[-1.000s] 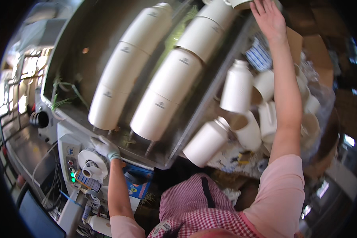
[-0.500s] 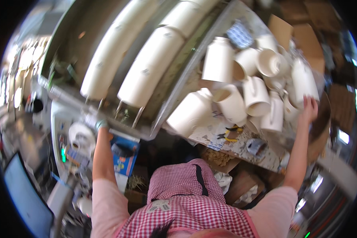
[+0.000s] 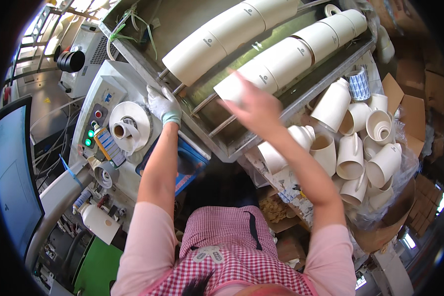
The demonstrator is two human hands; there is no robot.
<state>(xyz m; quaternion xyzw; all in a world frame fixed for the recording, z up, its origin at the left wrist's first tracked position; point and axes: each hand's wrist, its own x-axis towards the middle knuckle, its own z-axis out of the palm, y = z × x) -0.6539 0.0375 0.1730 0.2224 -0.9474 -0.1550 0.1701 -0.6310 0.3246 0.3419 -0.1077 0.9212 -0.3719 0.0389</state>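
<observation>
My left hand (image 3: 164, 105), in a white glove, lies on the near left rim of the metal trough (image 3: 140, 69); its fingers are stretched out and hold nothing. My right hand (image 3: 256, 104), bare and smeared by motion, is over the near end of the closer row of white cylinders (image 3: 283, 56). Its thumb and a finger look spread beside the end cylinder; whether they touch it is unclear. A second row of white cylinders (image 3: 214, 42) lies farther back. Both rows sit on paired metal rods (image 3: 222, 126) across the trough, over greenish liquid.
At right lies a heap of white mugs and bottles (image 3: 350, 157), with a blue-patterned roll (image 3: 358, 85) and open cardboard boxes (image 3: 412, 108). On the left are a control panel with lit buttons (image 3: 89, 138), a tape roll (image 3: 129, 129), a spray can (image 3: 108, 144) and a monitor (image 3: 16, 172).
My right hand has swung left from a white bottle in the heap to the cylinder row. My left hand stays at the trough's rim. The whole view has turned.
</observation>
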